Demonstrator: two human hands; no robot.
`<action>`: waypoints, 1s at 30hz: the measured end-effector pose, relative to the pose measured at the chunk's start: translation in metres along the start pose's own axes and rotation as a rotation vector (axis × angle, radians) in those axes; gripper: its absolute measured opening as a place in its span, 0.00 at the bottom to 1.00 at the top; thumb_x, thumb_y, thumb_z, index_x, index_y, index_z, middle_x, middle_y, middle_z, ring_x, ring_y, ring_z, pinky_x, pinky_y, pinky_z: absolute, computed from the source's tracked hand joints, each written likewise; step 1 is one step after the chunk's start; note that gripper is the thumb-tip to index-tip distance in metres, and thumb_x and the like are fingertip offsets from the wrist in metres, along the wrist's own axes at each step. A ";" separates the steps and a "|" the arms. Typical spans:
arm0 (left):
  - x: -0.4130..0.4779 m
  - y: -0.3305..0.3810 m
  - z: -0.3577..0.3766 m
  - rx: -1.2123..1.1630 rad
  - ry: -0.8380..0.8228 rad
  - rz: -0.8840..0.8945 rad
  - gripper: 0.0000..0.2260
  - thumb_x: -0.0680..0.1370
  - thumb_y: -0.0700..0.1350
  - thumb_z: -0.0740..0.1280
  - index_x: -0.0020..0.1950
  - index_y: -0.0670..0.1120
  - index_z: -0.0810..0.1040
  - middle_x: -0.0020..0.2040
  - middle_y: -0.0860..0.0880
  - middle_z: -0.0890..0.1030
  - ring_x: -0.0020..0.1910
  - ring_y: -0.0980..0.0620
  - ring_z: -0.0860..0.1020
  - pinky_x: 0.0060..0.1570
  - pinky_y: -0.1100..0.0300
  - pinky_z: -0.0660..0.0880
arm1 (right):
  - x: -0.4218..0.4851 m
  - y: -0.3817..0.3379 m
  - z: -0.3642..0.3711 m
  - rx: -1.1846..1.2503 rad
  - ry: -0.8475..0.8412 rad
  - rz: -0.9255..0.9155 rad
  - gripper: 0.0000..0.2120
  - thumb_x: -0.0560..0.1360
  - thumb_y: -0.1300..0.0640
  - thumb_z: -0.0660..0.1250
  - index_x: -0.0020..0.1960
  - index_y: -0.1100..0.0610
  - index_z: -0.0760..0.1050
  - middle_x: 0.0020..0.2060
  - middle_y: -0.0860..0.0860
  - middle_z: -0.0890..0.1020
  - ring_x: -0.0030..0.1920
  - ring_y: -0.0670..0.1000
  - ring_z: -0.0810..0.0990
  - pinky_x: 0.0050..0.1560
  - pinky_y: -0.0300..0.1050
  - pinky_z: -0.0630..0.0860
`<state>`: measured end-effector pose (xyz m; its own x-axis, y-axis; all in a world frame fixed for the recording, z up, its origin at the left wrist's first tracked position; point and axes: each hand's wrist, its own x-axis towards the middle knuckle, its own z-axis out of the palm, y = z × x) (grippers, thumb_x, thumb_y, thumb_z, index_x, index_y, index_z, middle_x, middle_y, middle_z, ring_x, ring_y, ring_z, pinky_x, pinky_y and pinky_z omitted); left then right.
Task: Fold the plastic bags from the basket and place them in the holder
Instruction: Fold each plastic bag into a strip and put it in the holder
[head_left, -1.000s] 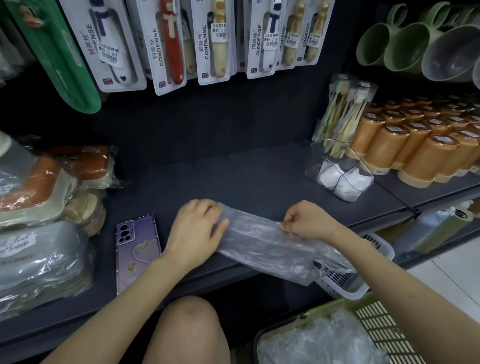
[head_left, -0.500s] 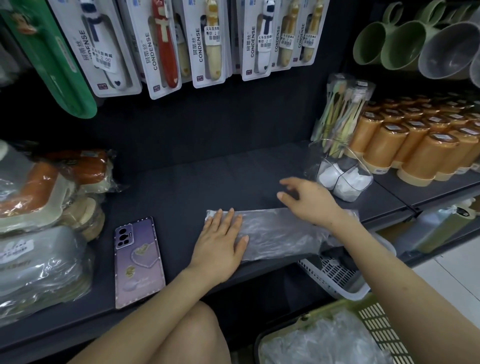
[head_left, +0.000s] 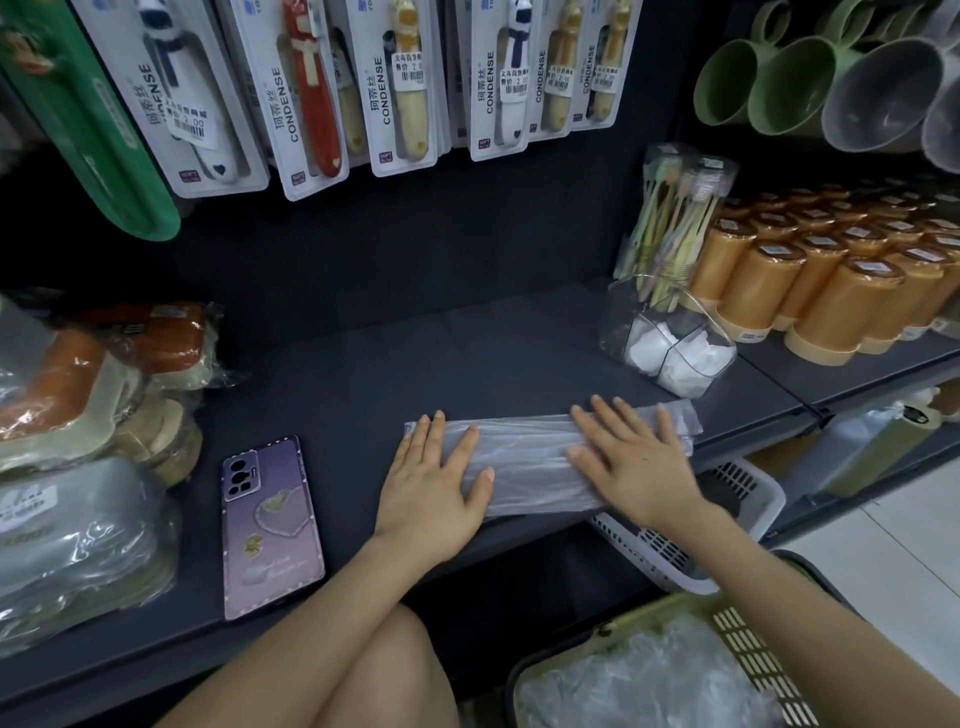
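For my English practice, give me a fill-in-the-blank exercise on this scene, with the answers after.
1. The left hand and the right hand press flat on a folded plastic ____ on the shelf.
2. A purple ____ lies on the shelf, left of the left hand.
3. The basket holding loose bags is ____ in colour.
Answers: bag, phone, green.

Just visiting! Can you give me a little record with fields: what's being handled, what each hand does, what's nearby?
Place: dark shop shelf
Item: clear plastic bag, folded into a long strip, flat on the shelf
Left hand: flat, pressing the strip's left end
Right hand: flat, pressing its right part
Holder: clear, behind the right hand, white folded bags inside
Basket: green, lower right, more bags inside
Nearby: purple phone, left of the hands
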<state>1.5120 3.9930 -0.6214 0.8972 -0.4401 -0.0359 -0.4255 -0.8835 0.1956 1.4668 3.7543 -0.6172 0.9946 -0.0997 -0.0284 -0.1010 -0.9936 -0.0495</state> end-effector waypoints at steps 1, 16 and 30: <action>0.000 0.000 0.000 0.002 0.003 0.001 0.31 0.78 0.65 0.38 0.79 0.56 0.45 0.79 0.46 0.41 0.78 0.50 0.38 0.75 0.57 0.35 | -0.002 0.014 -0.003 -0.014 -0.020 0.034 0.43 0.67 0.29 0.25 0.78 0.42 0.44 0.78 0.44 0.48 0.78 0.48 0.44 0.75 0.59 0.36; -0.002 -0.005 -0.017 -0.243 -0.047 0.009 0.31 0.80 0.63 0.54 0.79 0.58 0.45 0.79 0.47 0.40 0.77 0.50 0.38 0.74 0.58 0.38 | -0.031 0.013 0.003 0.227 0.428 -0.523 0.22 0.79 0.40 0.56 0.46 0.50 0.85 0.50 0.44 0.85 0.54 0.45 0.82 0.68 0.55 0.63; 0.004 -0.038 -0.045 -0.697 -0.030 -0.012 0.12 0.74 0.60 0.68 0.39 0.53 0.80 0.35 0.62 0.79 0.40 0.61 0.76 0.44 0.63 0.68 | 0.027 -0.001 -0.051 0.560 -0.001 -0.035 0.07 0.76 0.53 0.69 0.44 0.55 0.84 0.43 0.47 0.85 0.49 0.49 0.82 0.56 0.49 0.76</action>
<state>1.5366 4.0322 -0.5853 0.8935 -0.4439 -0.0673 -0.2314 -0.5837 0.7783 1.4946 3.7495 -0.5668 0.9976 -0.0671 -0.0185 -0.0656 -0.8171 -0.5727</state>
